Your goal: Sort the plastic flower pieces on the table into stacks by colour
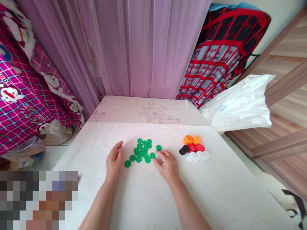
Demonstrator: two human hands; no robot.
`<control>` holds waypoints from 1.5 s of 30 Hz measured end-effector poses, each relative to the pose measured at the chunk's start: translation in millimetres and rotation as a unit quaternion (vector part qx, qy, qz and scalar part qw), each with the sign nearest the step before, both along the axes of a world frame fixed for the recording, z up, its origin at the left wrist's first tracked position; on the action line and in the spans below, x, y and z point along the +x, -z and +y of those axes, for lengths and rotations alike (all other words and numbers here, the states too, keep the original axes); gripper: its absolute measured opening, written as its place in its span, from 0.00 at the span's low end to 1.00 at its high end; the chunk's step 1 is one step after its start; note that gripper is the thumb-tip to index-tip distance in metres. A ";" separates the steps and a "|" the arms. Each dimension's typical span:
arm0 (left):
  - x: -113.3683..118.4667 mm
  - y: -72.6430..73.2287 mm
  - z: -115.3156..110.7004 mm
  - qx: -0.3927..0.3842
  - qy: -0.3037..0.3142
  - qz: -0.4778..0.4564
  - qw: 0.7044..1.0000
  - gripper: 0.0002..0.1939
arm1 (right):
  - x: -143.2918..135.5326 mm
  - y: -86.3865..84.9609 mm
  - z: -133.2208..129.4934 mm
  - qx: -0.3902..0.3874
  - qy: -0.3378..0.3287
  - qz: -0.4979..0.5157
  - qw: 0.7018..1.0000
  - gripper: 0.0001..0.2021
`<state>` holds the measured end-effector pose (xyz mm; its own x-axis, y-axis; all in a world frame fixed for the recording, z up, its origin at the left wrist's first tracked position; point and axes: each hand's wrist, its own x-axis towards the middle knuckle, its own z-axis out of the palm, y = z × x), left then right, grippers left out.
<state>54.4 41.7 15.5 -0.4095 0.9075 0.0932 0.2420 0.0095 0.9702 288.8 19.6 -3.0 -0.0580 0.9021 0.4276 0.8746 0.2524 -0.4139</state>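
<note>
A loose cluster of green notched plastic discs (143,150) lies on the white-covered table between my hands. They look like interlocking snowflake discs. My left hand (115,162) rests on its edge to the left of the cluster, fingers loosely bent, with nothing in it. On the right side, my right hand (166,164) has thumb and fingers apart. Its fingertips are close to a single green disc (158,148) that sits away from the others. Whether they touch the cluster's right edge I cannot tell.
Right of my right hand lie small groups of orange discs (189,139), red discs (196,147), black discs (184,150) and white discs (198,156). A white bag (242,103) leans at the table's right edge. Purple curtains (148,48) hang behind the table (144,198).
</note>
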 end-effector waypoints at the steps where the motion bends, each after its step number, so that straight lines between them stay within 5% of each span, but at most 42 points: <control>1: 0.1 -0.1 -0.1 0.001 0.001 0.001 1.000 0.22 | -1.5 -2.0 0.7 -0.008 -0.003 -0.012 1.000 0.14; 11: -0.3 2.3 0.4 0.002 0.004 0.003 1.000 0.24 | -15.1 -4.3 4.4 -0.018 -0.006 -0.019 1.000 0.05; 17: -0.5 1.5 -0.1 -0.003 0.004 0.010 1.000 0.23 | -0.7 5.4 16.6 0.052 0.070 0.121 0.989 0.09; 24: 0.2 -1.2 -0.9 -0.004 0.003 0.002 1.000 0.23 | 4.8 4.1 35.1 0.015 0.100 0.108 0.989 0.10; 40: -0.7 0.5 0.4 -0.008 -0.001 -0.012 1.000 0.23 | 4.1 3.5 33.4 0.021 0.102 0.058 0.993 0.10; 45: -2.5 2.0 1.4 0.010 -0.021 -0.064 0.998 0.23 | -3.1 4.4 11.9 0.045 0.072 0.088 0.993 0.07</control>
<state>51.9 43.1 13.5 -0.4571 0.8876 0.0563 0.1166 -0.0030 0.9932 285.7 31.5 -7.5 0.1514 0.8535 0.4986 0.8206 0.1726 -0.5448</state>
